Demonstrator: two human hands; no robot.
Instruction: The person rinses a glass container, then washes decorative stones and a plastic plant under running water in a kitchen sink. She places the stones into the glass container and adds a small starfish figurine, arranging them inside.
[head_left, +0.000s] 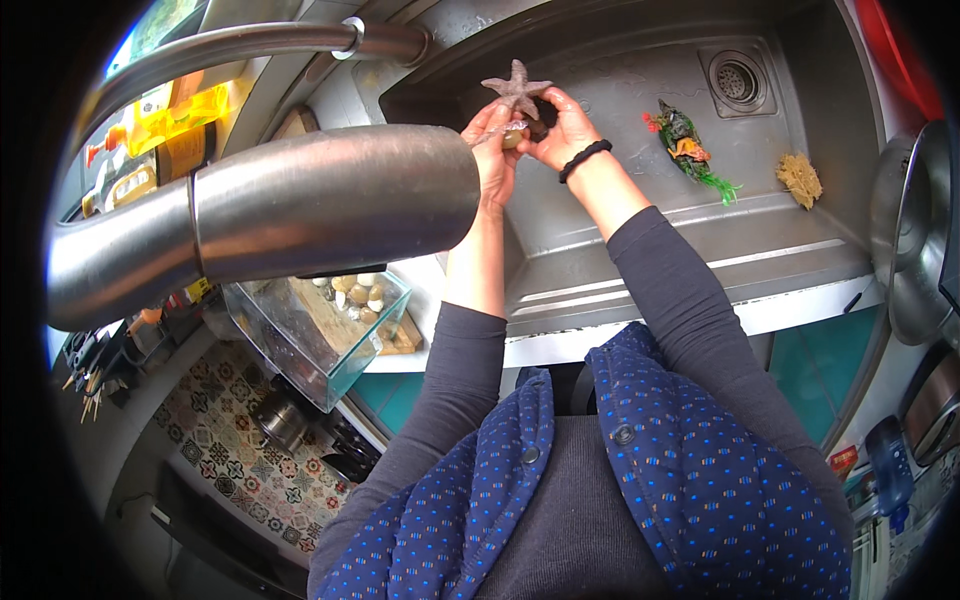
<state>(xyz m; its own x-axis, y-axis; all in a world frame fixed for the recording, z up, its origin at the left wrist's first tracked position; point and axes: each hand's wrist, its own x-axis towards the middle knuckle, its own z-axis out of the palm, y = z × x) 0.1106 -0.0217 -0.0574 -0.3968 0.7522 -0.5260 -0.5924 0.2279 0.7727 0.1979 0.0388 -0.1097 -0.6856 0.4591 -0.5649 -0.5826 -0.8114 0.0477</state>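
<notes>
Above the steel sink basin (615, 82), both of my hands hold a starfish-shaped ornament (517, 88), its arms pointing up and outward. My left hand (491, 142) grips its lower part from the left, by a yellowish rounded stone (513, 139). A thin clear streak, apparently water, crosses the left fingers. From the right, my right hand (568, 129) curls around the ornament's dark lower part, which the fingers partly hide. A black band circles the right wrist. Farther right in the basin lies a green plant ornament (684, 142) with red and orange-yellow parts.
A large steel faucet spout (337, 202) crosses the near left. Below it stands a glass tank (330, 360), with several pebbles (360, 294) and a wooden board (405, 337). The basin holds a drain (737, 79) and a tan scrubber (799, 180). Metal pan lids (911, 225) stand at right.
</notes>
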